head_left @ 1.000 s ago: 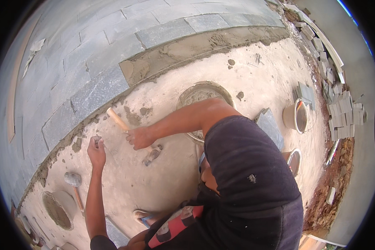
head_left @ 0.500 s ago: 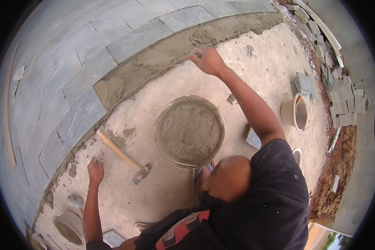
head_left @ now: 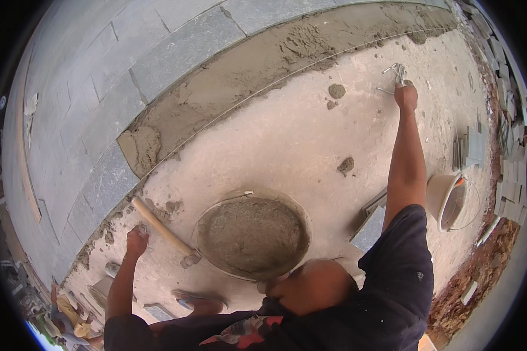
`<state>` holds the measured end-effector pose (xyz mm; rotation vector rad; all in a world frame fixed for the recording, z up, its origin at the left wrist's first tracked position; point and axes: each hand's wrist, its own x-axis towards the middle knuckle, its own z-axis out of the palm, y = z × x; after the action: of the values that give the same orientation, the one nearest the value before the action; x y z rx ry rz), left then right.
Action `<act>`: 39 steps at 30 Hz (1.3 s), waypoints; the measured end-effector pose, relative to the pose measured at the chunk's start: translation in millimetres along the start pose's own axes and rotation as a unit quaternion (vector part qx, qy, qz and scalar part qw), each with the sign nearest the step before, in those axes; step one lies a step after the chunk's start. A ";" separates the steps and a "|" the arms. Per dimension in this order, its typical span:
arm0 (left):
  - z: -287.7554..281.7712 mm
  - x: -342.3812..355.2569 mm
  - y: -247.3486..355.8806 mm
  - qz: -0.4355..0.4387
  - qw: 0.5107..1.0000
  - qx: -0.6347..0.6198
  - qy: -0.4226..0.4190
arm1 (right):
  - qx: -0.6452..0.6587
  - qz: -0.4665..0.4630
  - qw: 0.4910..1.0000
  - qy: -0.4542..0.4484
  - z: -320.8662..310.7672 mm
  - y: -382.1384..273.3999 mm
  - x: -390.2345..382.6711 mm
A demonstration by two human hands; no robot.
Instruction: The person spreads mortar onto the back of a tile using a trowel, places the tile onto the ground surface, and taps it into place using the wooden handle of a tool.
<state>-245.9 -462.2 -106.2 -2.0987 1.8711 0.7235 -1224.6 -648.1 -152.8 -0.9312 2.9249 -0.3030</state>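
Observation:
My left hand is closed in a pinch beside the wooden-handled hammer, holding something too small to make out. My right hand reaches out over the pale concrete floor, fingers closed on thin metal pins lying in a small pile. A round tub of wet mortar stands between my arms. Farther out, a taut string runs along a band of spread mortar bordering the grey stone paving.
A white bucket and stacked slabs stand at right; another slab lies by my right arm. A mallet head shows at lower left, with co-workers beyond. Rubble and cut pieces line the right edge.
My right hand has released the hammer handle, passed near the string and moved right to the metal pins. My left hand stays low on the left, still pinched.

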 end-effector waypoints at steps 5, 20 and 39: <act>-14.2 40.8 50.1 0.001 0.996 0.092 -0.013 | -0.097 -0.032 0.994 0.026 6.9 88.7 66.2; -65.2 0.9 59.0 0.077 0.993 0.080 -0.036 | 0.246 -0.287 0.925 0.036 -129.5 -128.4 -187.2; -48.8 -19.5 63.3 0.289 0.856 -0.333 0.270 | -0.029 -0.715 0.626 -0.312 -137.2 -375.3 -668.7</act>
<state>-299.1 -478.8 -45.6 -2.2765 2.9925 1.1249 -481.8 -538.3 54.5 -2.4634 1.0187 0.1082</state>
